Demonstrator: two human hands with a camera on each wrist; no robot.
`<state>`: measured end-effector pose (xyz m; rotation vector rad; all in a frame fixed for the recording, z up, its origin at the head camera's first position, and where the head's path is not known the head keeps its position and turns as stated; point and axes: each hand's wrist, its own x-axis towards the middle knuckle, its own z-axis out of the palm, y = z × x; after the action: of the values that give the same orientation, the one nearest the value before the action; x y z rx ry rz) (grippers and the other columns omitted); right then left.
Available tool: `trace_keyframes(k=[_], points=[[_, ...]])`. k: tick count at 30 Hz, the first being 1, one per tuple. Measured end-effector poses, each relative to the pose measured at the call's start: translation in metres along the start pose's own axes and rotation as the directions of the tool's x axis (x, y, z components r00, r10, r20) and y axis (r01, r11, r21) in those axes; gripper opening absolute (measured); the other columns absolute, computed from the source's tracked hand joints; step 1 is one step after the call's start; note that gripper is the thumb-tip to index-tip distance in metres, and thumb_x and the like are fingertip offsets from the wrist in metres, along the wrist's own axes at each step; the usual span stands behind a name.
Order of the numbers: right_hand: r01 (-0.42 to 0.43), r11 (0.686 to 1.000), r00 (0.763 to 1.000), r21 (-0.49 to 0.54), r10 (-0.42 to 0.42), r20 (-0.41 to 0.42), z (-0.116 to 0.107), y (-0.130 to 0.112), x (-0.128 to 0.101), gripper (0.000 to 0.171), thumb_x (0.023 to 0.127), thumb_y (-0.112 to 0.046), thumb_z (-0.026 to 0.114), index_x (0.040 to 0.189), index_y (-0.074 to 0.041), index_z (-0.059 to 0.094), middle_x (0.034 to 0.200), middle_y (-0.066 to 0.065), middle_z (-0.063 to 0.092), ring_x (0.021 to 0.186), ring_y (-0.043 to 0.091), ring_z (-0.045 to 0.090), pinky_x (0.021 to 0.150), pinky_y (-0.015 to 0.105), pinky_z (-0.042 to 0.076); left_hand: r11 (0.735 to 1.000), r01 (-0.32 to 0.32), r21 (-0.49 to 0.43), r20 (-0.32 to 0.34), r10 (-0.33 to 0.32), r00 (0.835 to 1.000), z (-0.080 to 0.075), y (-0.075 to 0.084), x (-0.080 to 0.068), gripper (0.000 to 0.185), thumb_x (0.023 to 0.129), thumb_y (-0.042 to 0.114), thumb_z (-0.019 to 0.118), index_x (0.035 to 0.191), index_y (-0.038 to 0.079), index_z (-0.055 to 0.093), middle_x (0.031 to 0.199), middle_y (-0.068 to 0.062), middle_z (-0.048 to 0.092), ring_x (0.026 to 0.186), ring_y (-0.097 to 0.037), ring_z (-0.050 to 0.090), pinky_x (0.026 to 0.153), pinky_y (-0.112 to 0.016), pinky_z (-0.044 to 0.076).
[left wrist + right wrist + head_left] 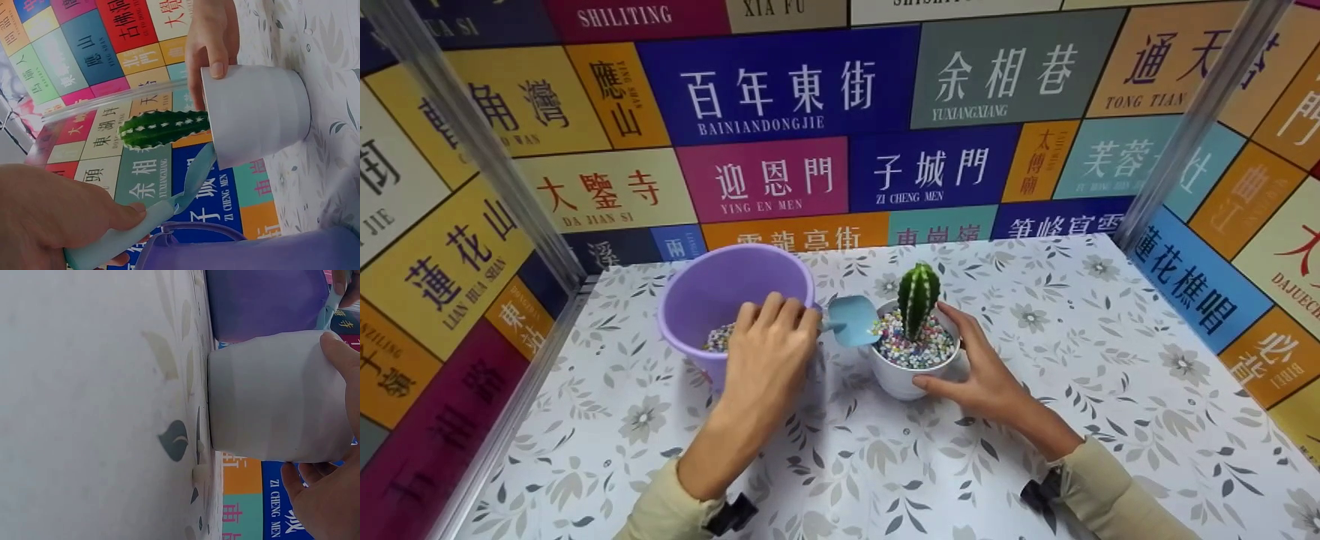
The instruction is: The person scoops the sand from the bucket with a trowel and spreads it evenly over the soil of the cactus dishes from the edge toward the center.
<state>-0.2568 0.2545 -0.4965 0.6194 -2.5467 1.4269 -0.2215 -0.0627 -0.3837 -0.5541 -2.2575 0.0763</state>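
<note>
**Two hands at a cactus pot on a floral table**

The table [1110, 390], covered in a pale cloth printed with grey leaves and flowers, fills the floor of a booth whose walls [780, 90] are tiled with coloured Chinese street-name signs. Toward the back left of the table stands a purple bucket [712, 289], open at the top, with small multicoloured pebbles [718, 337] lying in its bottom. Just to its right sits a white pot [901, 379], upright on the cloth; its top is filled with the same kind of coloured pebbles, and a green ribbed cactus [919, 296] stands upright in the middle of them.

The left hand [769, 349] hovers over the near rim of the bucket, its fingers curled round the handle of a small light-blue scoop [851, 320]. The scoop's blade points right and reaches the left rim of the pot. The right hand [979, 371] cups the pot's right side, thumb pressed to the near wall and fingers curved round the far rim, as the left wrist view shows plainly.
</note>
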Motion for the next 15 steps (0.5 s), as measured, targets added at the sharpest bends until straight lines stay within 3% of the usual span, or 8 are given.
trace_keyframes(k=[5, 15], points=[[-0.005, 1.0, 1.0, 0.009, 0.005, 0.0, -0.0007, -0.0014, 0.0006, 0.111, 0.087, -0.035, 0.093, 0.172, -0.026, 0.023, 0.176, 0.008, 0.029, 0.163, 0.036, 0.031, 0.125, 0.066, 0.033, 0.999, -0.006, 0.051, -0.032, 0.007, 0.999, 0.0024, 0.0037, 0.0018, 0.01, 0.091, 0.006, 0.077, 0.099, 0.012, 0.076, 0.095, -0.006, 0.074, 0.091, -0.027, 0.061, 0.079, -0.04, 0.045], [0.007, 1.0, 1.0, 0.014, -0.008, 0.001, 0.0001, -0.0004, 0.0008, 0.112, 0.085, -0.034, 0.094, 0.172, -0.024, 0.024, 0.175, 0.009, 0.03, 0.162, 0.036, 0.033, 0.126, 0.065, 0.034, 0.996, -0.004, 0.09, -0.071, 0.011, 0.997, 0.01, 0.0091, 0.0033, 0.006, 0.098, 0.012, 0.069, 0.099, 0.012, 0.074, 0.099, -0.006, 0.074, 0.093, -0.026, 0.06, 0.082, -0.04, 0.045]])
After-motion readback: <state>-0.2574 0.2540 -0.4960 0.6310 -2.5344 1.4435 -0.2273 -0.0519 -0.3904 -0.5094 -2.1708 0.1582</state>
